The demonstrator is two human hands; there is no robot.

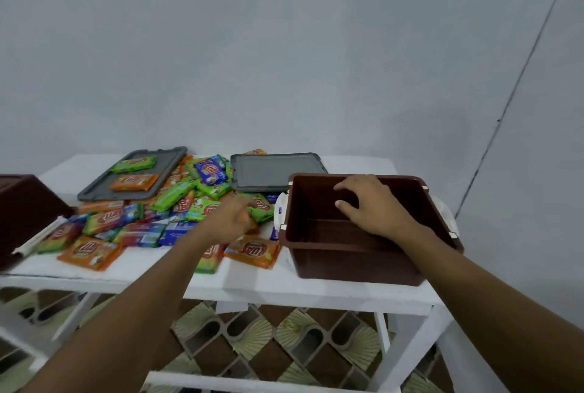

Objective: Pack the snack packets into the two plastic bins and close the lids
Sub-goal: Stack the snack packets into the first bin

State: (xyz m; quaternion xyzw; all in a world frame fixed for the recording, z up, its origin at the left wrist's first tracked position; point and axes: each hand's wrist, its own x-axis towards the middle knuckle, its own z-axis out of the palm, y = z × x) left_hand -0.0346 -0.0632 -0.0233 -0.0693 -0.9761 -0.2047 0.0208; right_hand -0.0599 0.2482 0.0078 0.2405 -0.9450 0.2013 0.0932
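The empty brown bin (354,260) sits on the white table (158,266), and everything else reads off it: the heap of snack packets (177,206) lies just to its left, touching its near-left corner, and a second brown bin (22,209) sits well off to the left, cut by the picture's edge. The right hand (369,206) hangs over the bin's open mouth, fingers loosely spread and holding nothing. The left hand (230,222) reaches down onto the packets beside the bin's left wall; it is blurred, so I cannot tell whether it has closed on one. These packets look light, thin and crinkly, with slick film wrappers, so they will likely slide over one another; a pinch across a flat face or on a sealed end should hold, and the contents may crush if squeezed hard. The bin looks stiff and light, best steadied by its rim. Counting now: two bins, two grey lids, one lid (275,171) flat just behind the bin, the other lid (132,174) further left with two packets resting on it. The packets run to roughly two dozen, though overlaps hide the exact number. Nothing is packed yet in the near bin.
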